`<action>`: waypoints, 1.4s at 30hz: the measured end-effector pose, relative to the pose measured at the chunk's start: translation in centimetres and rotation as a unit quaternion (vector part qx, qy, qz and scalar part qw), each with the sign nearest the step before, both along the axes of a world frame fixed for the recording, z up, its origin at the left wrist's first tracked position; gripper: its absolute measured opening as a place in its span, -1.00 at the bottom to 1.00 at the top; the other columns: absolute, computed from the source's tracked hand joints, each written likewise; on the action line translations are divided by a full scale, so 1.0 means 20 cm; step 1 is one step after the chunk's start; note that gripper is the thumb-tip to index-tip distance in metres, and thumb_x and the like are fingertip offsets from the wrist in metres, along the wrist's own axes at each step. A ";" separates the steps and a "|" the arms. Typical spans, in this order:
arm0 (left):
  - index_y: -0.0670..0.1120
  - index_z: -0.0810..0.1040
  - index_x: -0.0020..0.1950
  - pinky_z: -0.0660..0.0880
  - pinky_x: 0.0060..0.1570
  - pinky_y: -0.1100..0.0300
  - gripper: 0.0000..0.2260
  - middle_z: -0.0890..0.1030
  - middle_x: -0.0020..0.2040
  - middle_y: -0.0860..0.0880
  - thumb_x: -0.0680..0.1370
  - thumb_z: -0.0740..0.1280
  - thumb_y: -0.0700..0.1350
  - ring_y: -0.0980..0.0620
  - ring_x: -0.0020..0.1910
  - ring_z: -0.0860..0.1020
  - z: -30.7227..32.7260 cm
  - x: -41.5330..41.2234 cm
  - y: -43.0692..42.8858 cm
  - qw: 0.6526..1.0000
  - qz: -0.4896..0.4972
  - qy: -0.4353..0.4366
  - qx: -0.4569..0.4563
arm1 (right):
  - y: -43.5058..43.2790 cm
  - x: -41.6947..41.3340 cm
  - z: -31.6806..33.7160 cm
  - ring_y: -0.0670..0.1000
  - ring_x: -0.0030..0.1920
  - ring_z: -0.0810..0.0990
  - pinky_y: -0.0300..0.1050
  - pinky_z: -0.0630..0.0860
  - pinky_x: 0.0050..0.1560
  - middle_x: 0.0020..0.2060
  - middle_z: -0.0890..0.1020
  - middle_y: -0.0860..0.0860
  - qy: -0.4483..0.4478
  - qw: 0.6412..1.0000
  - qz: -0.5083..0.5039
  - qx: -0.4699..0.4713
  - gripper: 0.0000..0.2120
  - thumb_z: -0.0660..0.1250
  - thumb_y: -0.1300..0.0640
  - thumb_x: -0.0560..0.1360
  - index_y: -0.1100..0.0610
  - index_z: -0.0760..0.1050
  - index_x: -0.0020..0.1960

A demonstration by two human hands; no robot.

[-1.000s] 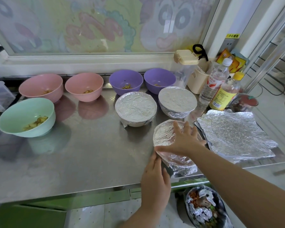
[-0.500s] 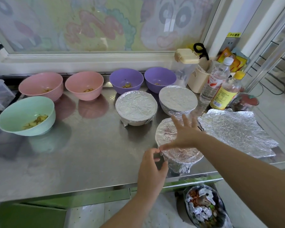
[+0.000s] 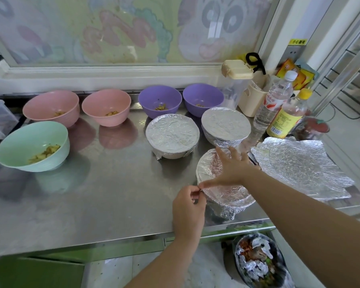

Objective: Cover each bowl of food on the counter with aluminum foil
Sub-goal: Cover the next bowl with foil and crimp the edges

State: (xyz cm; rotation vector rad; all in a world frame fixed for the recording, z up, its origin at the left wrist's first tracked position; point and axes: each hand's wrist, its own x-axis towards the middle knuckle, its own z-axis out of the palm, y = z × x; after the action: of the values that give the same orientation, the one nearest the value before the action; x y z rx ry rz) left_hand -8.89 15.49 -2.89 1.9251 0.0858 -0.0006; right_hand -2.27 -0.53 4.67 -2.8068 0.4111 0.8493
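step: crimping foil point(image 3: 208, 169) down round the rim of the near bowl point(image 3: 230, 201); looks part done
right hand point(image 3: 231, 168): fingers spread straight, palm flat on the foil top, pressing it; grips nothing
left hand point(image 3: 188, 206): thumb and fingertip pinch the foil edge at the bowl's rim, just under the right thumb
near bowl: under the right hand, touching the left fingertips, close to the counter point(image 3: 112, 194) front edge
done bowls: two foil-covered bowls point(image 3: 172, 138) just beyond the right fingertips
open bowls: two purple bowls point(image 3: 160, 100), two pink bowls point(image 3: 106, 106) and a green bowl point(image 3: 32, 145), all well left of or beyond the left hand, food showing
spare foil: sheet stack point(image 3: 299, 167) just right of the right hand
do it well: keep the palm down so the sheet can't slide; work the pinch round the rim in short folds; pull gently, since thin foil probably tears; mind the counter edge
writing: yellow sticker point(image 3: 297, 41) far beyond the right hand, Chinese characters, starts 小心, rest too small
bottles: clear bottle point(image 3: 274, 102) with red label, yellow-label bottle point(image 3: 289, 117); text unreadable, brands can't tell
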 end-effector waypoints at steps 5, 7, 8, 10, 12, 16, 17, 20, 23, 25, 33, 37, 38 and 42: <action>-0.05 0.60 -0.13 0.57 -0.19 0.11 -0.93 0.58 -0.12 0.06 0.51 0.44 -0.19 0.12 -0.19 0.61 -0.02 0.02 -0.02 0.998 0.047 -0.044 0.028 | 0.03 -0.01 -0.02 0.33 0.57 -0.33 0.64 -0.01 0.40 0.61 -0.34 0.02 -0.005 0.999 -0.037 0.006 0.43 0.33 -0.69 0.02 -0.22 -0.40 0.58; -0.04 0.63 -0.09 0.58 -0.17 0.12 -0.94 0.62 -0.14 0.07 0.52 0.44 -0.20 0.13 -0.17 0.61 -0.03 0.00 -0.04 0.997 0.064 -0.034 0.011 | 0.03 -0.01 -0.02 0.34 0.57 -0.33 0.64 -0.01 0.40 0.61 -0.34 0.03 -0.007 0.999 -0.039 0.004 0.43 0.33 -0.69 0.02 -0.21 -0.40 0.59; -0.04 0.65 -0.05 0.59 -0.14 0.13 -0.93 0.63 -0.13 0.08 0.54 0.42 -0.20 0.12 -0.15 0.62 -0.03 -0.01 -0.05 0.997 0.069 -0.032 0.001 | 0.03 -0.01 -0.02 0.34 0.57 -0.33 0.64 -0.01 0.39 0.61 -0.34 0.03 -0.007 0.999 -0.038 0.003 0.43 0.33 -0.69 0.02 -0.21 -0.40 0.59; -0.06 0.66 0.07 0.60 -0.04 0.17 -0.88 0.64 -0.07 0.12 0.57 0.39 -0.21 0.14 -0.09 0.63 -0.04 -0.07 -0.06 0.996 0.069 -0.050 -0.011 | 0.03 -0.01 -0.03 0.34 0.57 -0.33 0.65 -0.01 0.39 0.61 -0.34 0.04 -0.009 0.999 -0.038 -0.002 0.44 0.32 -0.70 0.02 -0.20 -0.41 0.59; -0.08 0.63 0.23 0.56 0.10 0.19 -0.78 0.64 0.08 0.11 0.61 0.32 -0.21 0.16 0.04 0.61 -0.04 -0.12 -0.08 0.996 0.055 -0.064 0.007 | 0.03 0.00 -0.04 0.36 0.57 -0.32 0.64 -0.02 0.40 0.61 -0.33 0.04 -0.009 0.999 -0.038 -0.004 0.45 0.30 -0.71 -0.01 -0.20 -0.42 0.58; -0.08 0.30 0.55 0.34 0.44 0.14 -0.58 0.37 0.49 0.07 0.67 0.17 -0.20 0.13 0.44 0.39 -0.02 -0.19 -0.14 0.999 0.001 -0.014 0.043 | 0.02 0.00 -0.06 0.37 0.57 -0.29 0.61 0.01 0.41 0.61 -0.33 0.03 -0.013 0.999 -0.041 0.002 0.47 0.29 -0.73 -0.03 -0.20 -0.42 0.58; -0.06 0.21 0.58 0.27 0.48 0.16 -0.55 0.29 0.53 0.07 0.68 0.15 -0.20 0.13 0.49 0.31 -0.01 -0.19 -0.15 0.999 -0.016 -0.001 0.036 | 0.02 0.00 -0.05 0.36 0.58 -0.29 0.62 0.02 0.40 0.61 -0.33 0.02 -0.014 0.999 -0.046 0.004 0.46 0.30 -0.72 -0.01 -0.20 -0.41 0.59; -0.02 0.04 0.63 0.10 0.52 0.27 -0.46 0.16 0.58 0.06 0.68 0.17 -0.17 0.14 0.55 0.15 -0.01 -0.19 -0.14 0.997 -0.068 0.026 0.036 | 0.04 -0.01 -0.04 0.37 0.58 -0.28 0.61 0.01 0.42 0.61 -0.33 0.05 -0.015 0.998 -0.060 0.004 0.47 0.22 -0.74 -0.06 -0.18 -0.40 0.60; 0.07 0.02 0.63 0.36 0.39 0.18 -0.35 0.27 0.40 0.00 0.63 0.26 -0.18 0.29 0.31 0.34 -0.08 -0.17 -0.07 0.994 -0.103 0.027 0.037 | 0.05 -0.02 -0.05 0.38 0.57 -0.31 0.60 -0.02 0.43 0.60 -0.37 0.07 -0.012 0.997 -0.072 0.006 0.56 0.04 -0.79 -0.24 -0.17 -0.42 0.59; 0.14 0.09 0.60 0.49 0.22 0.18 -0.33 0.26 0.30 0.13 0.58 0.33 -0.18 0.23 0.13 0.47 -0.10 -0.17 -0.03 0.994 -0.099 0.033 0.013 | 0.06 -0.02 -0.05 0.38 0.56 -0.35 0.63 -0.07 0.41 0.59 -0.40 0.08 -0.010 0.997 -0.077 0.005 0.58 -0.02 -0.82 -0.27 -0.17 -0.45 0.58; 0.20 0.24 0.18 0.56 0.06 0.05 -0.45 0.49 0.05 0.10 0.33 0.46 0.22 0.10 -0.01 0.55 -0.13 -0.23 -0.08 0.998 -0.062 0.032 0.002 | 0.04 -0.01 -0.04 0.31 0.51 -0.49 0.73 -0.19 0.31 0.56 -0.45 0.01 -0.015 1.000 -0.014 -0.011 0.41 0.21 -0.76 -0.01 -0.25 -0.46 0.55; 0.06 0.27 0.12 0.54 0.02 -0.01 -0.47 0.34 0.03 0.16 0.32 0.40 0.24 0.04 -0.03 0.49 -0.10 -0.20 -0.13 0.998 -0.051 -0.004 0.046 | 0.05 0.01 -0.08 0.34 0.52 -0.46 0.59 -0.12 0.43 0.58 -0.40 0.03 -0.008 1.000 -0.017 0.015 0.46 0.24 -0.76 -0.08 -0.25 -0.43 0.56; 0.07 0.27 0.08 0.54 0.00 -0.02 -0.51 0.32 0.01 0.19 0.33 0.41 0.22 0.04 -0.06 0.48 -0.11 -0.19 -0.14 0.998 -0.044 -0.004 0.046 | 0.05 0.01 -0.08 0.34 0.53 -0.46 0.58 -0.12 0.43 0.59 -0.40 0.03 -0.008 1.000 -0.017 0.014 0.48 0.22 -0.76 -0.11 -0.24 -0.43 0.56; 0.13 0.28 -0.07 0.54 -0.12 0.03 -0.62 0.34 -0.08 0.21 0.40 0.50 0.08 0.08 -0.17 0.46 -0.12 -0.18 -0.13 0.998 -0.040 -0.011 0.045 | 0.05 0.01 -0.08 0.35 0.52 -0.46 0.60 -0.11 0.42 0.58 -0.41 0.03 -0.003 1.000 -0.015 0.010 0.48 0.21 -0.77 -0.11 -0.24 -0.45 0.55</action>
State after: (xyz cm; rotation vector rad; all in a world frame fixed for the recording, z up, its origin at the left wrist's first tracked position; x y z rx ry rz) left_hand -12.40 12.83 -5.21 2.0166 -0.0060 -0.0283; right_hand -2.02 0.37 3.06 -2.7761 0.4409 0.8332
